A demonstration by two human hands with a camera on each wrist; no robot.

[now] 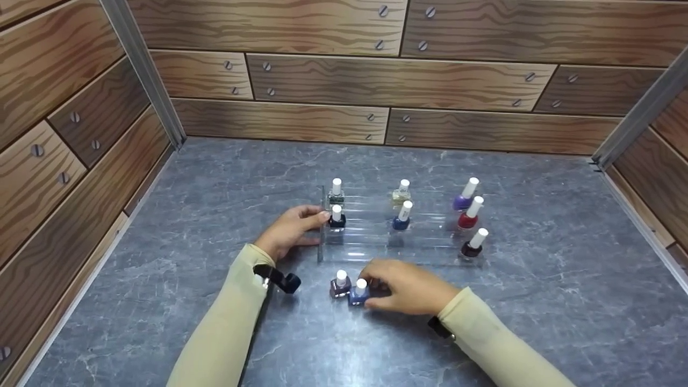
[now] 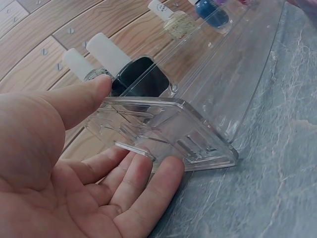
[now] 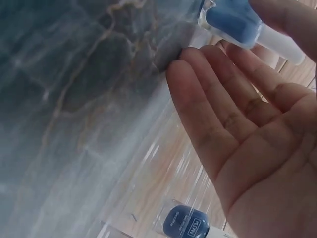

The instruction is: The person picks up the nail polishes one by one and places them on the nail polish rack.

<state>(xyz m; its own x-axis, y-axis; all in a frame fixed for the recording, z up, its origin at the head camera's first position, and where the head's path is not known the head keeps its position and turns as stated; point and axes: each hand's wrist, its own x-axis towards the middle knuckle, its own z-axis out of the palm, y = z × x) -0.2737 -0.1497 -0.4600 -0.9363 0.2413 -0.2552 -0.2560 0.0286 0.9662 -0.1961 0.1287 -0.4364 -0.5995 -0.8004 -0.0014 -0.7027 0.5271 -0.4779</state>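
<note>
A clear stepped rack (image 1: 365,253) holds nail polish bottles with white caps. My left hand (image 1: 293,228) grips its left end, thumb at the top edge beside a black polish bottle (image 2: 143,77), fingers against the outer side panel (image 2: 198,144). In front of the rack, a blue polish bottle (image 1: 359,294) and a dark brownish polish bottle (image 1: 340,286) stand upright side by side. My right hand (image 1: 408,287) is around the right side of the blue one, thumb and fingers spread. In the right wrist view its fingers look fairly straight beside the blue bottle (image 3: 233,22); firm contact is unclear.
On the rack stand a dark green bottle (image 1: 336,194), a pale gold one (image 1: 401,194), another blue one (image 1: 401,220), a purple one (image 1: 462,202), a red one (image 1: 468,217) and a dark red one (image 1: 472,247). Wood-patterned walls (image 1: 322,121) enclose the grey marbled tabletop (image 1: 548,258).
</note>
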